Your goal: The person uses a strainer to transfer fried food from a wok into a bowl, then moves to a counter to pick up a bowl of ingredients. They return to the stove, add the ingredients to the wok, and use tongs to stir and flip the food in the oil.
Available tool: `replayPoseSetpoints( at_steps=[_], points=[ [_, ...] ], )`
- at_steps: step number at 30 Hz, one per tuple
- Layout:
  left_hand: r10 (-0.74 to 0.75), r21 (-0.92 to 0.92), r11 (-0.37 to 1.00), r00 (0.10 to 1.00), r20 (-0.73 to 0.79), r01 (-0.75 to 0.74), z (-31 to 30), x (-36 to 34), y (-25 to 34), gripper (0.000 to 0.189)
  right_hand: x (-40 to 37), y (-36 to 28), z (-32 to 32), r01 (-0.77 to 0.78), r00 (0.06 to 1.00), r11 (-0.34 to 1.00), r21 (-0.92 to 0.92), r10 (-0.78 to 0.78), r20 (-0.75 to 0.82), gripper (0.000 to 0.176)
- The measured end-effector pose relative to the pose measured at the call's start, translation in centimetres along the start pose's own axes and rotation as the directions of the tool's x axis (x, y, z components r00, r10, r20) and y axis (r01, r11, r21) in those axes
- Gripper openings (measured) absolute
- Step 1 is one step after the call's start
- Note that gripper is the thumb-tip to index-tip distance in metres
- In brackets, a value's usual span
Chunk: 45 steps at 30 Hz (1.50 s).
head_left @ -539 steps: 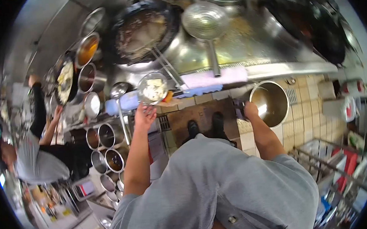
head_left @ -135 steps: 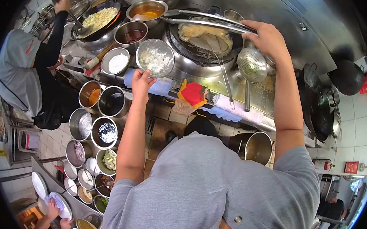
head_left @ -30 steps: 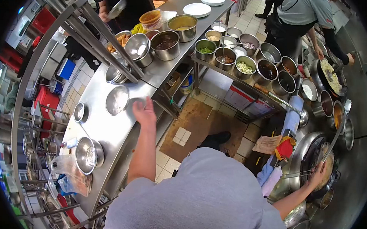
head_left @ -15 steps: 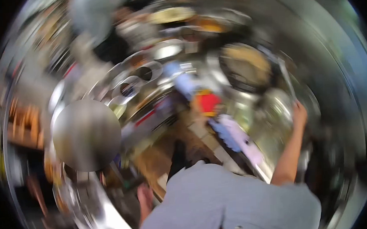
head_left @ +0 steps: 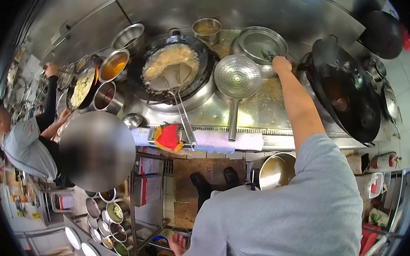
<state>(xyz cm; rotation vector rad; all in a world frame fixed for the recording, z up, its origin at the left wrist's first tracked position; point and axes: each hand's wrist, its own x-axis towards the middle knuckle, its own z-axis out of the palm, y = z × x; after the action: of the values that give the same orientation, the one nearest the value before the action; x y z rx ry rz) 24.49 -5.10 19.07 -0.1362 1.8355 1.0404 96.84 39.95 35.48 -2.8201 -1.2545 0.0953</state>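
Hanging low at left, our left hand (head_left: 178, 244) is free of anything, its fingers loosely parted. Just past it, the golden food (head_left: 170, 59) lies in the wok (head_left: 205, 60), the head of the strainer (head_left: 178, 78) beside it. Next come the skimmer (head_left: 237, 76) and the bowl (head_left: 253, 40). By its rim is our right hand (head_left: 282, 64), just come away from the wok, so we judge the food untended; we cannot tell whether those fingers grip anything.

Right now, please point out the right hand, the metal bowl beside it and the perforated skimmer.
Right hand (head_left: 282, 64): head view, middle of the hand.
Metal bowl (head_left: 261, 29): head view, far rim.
Perforated skimmer (head_left: 237, 77): head view, middle of its holed disc.
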Motion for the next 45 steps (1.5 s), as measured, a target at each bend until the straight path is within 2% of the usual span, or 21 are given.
replayPoseSetpoints(
  at_steps=[1, 4, 7, 8, 14, 17, 18, 23, 26, 28, 29, 31, 32, 34, 36, 37, 38, 39, 42, 44, 45],
  points=[
    [-0.002, -0.002, 1.000, 0.975, 0.223, 0.003, 0.0, 2.2, 1.3, 0.028, -0.5, -0.9, 0.5, 0.019, 1.000, 0.999, 0.040, -0.018, -0.007, 0.028],
    [0.136, 0.031, 0.987, 0.925, 0.355, -0.157, 4.7, 5.9, 4.6, 0.015, -2.3, -2.0, 0.7, 0.049, 0.997, 0.997, 0.056, -0.052, 0.063, 0.028],
    [0.078, 0.260, 0.943, 0.898, 0.433, -0.208, 9.5, 9.1, 7.3, 0.023, -3.8, 1.2, 1.4, 0.108, 0.994, 0.990, 0.093, -0.106, -0.025, 0.023],
    [0.035, 0.344, 0.914, 0.887, 0.461, -0.214, 12.4, 7.9, 8.8, 0.023, 0.5, 5.7, 6.6, 0.309, 0.946, 0.948, -0.072, -0.314, -0.076, 0.022],
    [-0.186, 0.561, 0.733, 0.681, 0.708, -0.384, 23.6, 12.3, 12.7, 0.019, -11.3, 7.8, 2.0, 0.106, 0.975, 0.983, -0.150, -0.132, -0.180, 0.026],
    [-0.255, 0.575, 0.696, 0.600, 0.758, -0.430, 28.2, 15.7, 13.5, 0.019, -19.7, 7.9, 4.6, 0.013, 0.959, 0.999, 0.037, -0.002, -0.284, 0.031],
    [-0.197, 0.559, 0.709, 0.640, 0.742, -0.429, 29.4, 16.6, 13.9, 0.024, -23.5, 6.4, 3.6, -0.128, 0.983, 0.985, 0.119, 0.142, -0.120, 0.037],
    [-0.215, 0.597, 0.781, 0.819, 0.532, -0.183, 35.2, 18.0, 17.0, 0.054, -38.8, 5.7, 11.0, -0.342, 0.905, 0.921, 0.187, 0.376, -0.198, 0.040],
    [-0.225, 0.628, 0.731, 0.774, 0.592, -0.268, 37.6, 16.5, 17.2, 0.050, -46.4, 5.7, 12.9, -0.444, 0.896, 0.889, 0.110, 0.443, 0.036, 0.039],
    [-0.349, 0.683, 0.625, 0.647, 0.678, -0.379, 38.9, 17.7, 16.6, 0.038, -49.8, 5.6, 12.3, -0.471, 0.878, 0.874, 0.120, 0.477, -0.027, 0.037],
    [-0.362, 0.693, 0.612, 0.644, 0.674, -0.381, 38.2, 17.6, 15.9, 0.038, -51.1, 4.9, 10.8, -0.469, 0.877, 0.874, 0.125, 0.478, -0.053, 0.036],
    [-0.287, 0.609, 0.581, 0.565, 0.773, -0.539, 36.6, 17.5, 15.2, 0.028, -54.5, 4.3, 10.1, -0.468, 0.875, 0.872, 0.144, 0.480, -0.066, 0.036],
    [-0.293, 0.568, 0.536, 0.493, 0.819, -0.625, 35.3, 18.8, 14.8, 0.022, -56.6, 3.9, 10.1, -0.448, 0.881, 0.879, 0.165, 0.465, -0.085, 0.036],
    [-0.219, 0.527, 0.403, 0.481, 0.849, -0.748, 31.1, 20.5, 15.4, 0.018, -60.9, 2.8, 10.3, -0.446, 0.883, 0.873, 0.199, 0.465, -0.064, 0.034],
    [-0.343, 0.653, 0.235, 0.567, 0.749, -0.720, 27.3, 25.6, 15.8, 0.022, -64.9, 1.6, 10.8, -0.476, 0.879, 0.871, 0.119, 0.469, 0.083, 0.035],
    [-0.387, 0.376, -0.156, 0.407, 0.827, -0.913, 25.0, 29.1, 15.9, 0.025, -66.6, 0.8, 11.0, -0.489, 0.869, 0.866, 0.102, 0.474, 0.141, 0.034],
    [-0.493, -0.017, -0.486, 0.258, 0.831, -0.874, 23.1, 31.4, 16.5, 0.029, -67.8, 0.2, 11.3, -0.500, 0.857, 0.862, 0.084, 0.478, 0.195, 0.034],
    [-0.314, 0.238, -0.410, 0.381, 0.869, -0.881, 20.5, 31.1, 16.6, 0.035, -68.4, -0.3, 11.5, -0.493, 0.861, 0.865, 0.091, 0.470, 0.195, 0.034],
    [-0.224, 0.421, -0.386, 0.526, 0.820, -0.821, 20.1, 28.5, 17.2, 0.040, -68.4, -0.8, 12.4, -0.547, 0.790, 0.837, 0.012, 0.512, 0.338, 0.029],
    [-0.430, -0.126, -0.783, 0.384, 0.817, -0.609, 21.0, 28.5, 17.3, 0.042, -66.4, 0.1, 14.0, -0.528, 0.793, 0.849, 0.020, 0.485, 0.368, 0.028],
    [-0.411, -0.110, -0.793, 0.392, 0.823, -0.599, 21.9, 27.8, 17.3, 0.042, -64.9, 0.6, 15.1, -0.522, 0.790, 0.853, 0.019, 0.474, 0.390, 0.027]
  ],
)
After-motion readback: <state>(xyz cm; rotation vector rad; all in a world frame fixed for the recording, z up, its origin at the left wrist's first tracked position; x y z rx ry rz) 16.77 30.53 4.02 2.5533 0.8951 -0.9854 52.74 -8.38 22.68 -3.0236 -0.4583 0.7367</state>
